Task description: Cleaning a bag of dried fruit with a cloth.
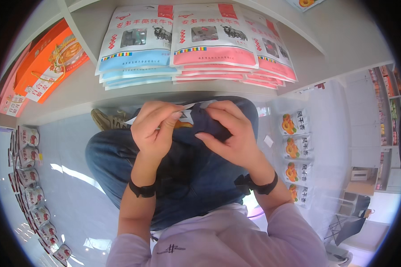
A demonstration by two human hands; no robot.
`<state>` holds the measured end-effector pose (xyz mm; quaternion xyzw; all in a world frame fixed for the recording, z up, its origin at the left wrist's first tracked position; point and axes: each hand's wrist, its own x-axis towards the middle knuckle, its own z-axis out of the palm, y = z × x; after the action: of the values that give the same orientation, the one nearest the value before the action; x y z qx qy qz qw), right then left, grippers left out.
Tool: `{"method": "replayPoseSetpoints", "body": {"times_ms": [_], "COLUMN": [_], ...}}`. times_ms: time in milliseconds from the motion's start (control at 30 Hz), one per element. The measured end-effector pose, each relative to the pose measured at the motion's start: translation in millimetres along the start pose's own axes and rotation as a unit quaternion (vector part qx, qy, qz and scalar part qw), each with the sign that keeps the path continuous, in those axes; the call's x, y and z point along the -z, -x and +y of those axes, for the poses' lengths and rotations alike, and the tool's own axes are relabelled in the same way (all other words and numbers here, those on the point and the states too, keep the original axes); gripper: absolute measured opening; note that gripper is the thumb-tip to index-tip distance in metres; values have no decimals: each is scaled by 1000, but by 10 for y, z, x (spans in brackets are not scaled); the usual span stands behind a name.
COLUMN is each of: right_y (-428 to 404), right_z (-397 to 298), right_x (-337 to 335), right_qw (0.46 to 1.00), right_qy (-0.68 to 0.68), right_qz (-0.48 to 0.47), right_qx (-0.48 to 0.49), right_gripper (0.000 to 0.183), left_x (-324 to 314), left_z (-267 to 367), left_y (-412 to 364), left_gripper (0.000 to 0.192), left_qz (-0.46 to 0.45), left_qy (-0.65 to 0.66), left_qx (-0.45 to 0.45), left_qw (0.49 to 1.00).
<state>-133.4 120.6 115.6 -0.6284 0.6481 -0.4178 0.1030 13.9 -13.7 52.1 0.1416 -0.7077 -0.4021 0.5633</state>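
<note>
Above my bent knees, my left hand (153, 130) pinches the edge of a white packaging pouch (187, 119). Orange fruit print shows on the pouch between my hands, and much of it is hidden by my fingers. My right hand (232, 133) grips a dark cloth (212, 125), bunched against the pouch's right part. The fingers of that hand also lie by the pouch's upper edge. Just beyond my hands is a shelf with stacked white-and-blue food pouches (137, 41) and white-and-pink food pouches (214, 38).
Orange gift boxes (50, 63) with a cord handle stand in the left shelf bay. Several apricot-print pouches (292, 147) lie in a row at the right. Rows of red-and-white pouches (33, 180) line the far left. A folding chair (349, 230) stands at lower right.
</note>
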Motion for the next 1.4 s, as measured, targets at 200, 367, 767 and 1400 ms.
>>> {"method": "replayPoseSetpoints", "body": {"times_ms": [200, 367, 767, 1400], "right_y": [60, 26, 1, -69], "right_z": [210, 124, 156, 206], "right_x": [-74, -124, -120, -219], "right_qw": [994, 999, 999, 995], "right_qy": [112, 37, 38, 68], "right_qz": [-2, 17, 27, 68], "right_qx": [-3, -25, -12, 13], "right_gripper": [33, 31, 32, 28], "left_x": [68, -18, -101, 9], "left_z": [35, 3, 48, 45], "left_y": [19, 20, 36, 13], "left_gripper": [9, 8, 11, 9], "left_qz": [38, 15, -56, -32], "left_qy": [-12, 9, -21, 20], "left_qx": [62, 82, 27, 77], "left_qw": [997, 996, 998, 996]}}
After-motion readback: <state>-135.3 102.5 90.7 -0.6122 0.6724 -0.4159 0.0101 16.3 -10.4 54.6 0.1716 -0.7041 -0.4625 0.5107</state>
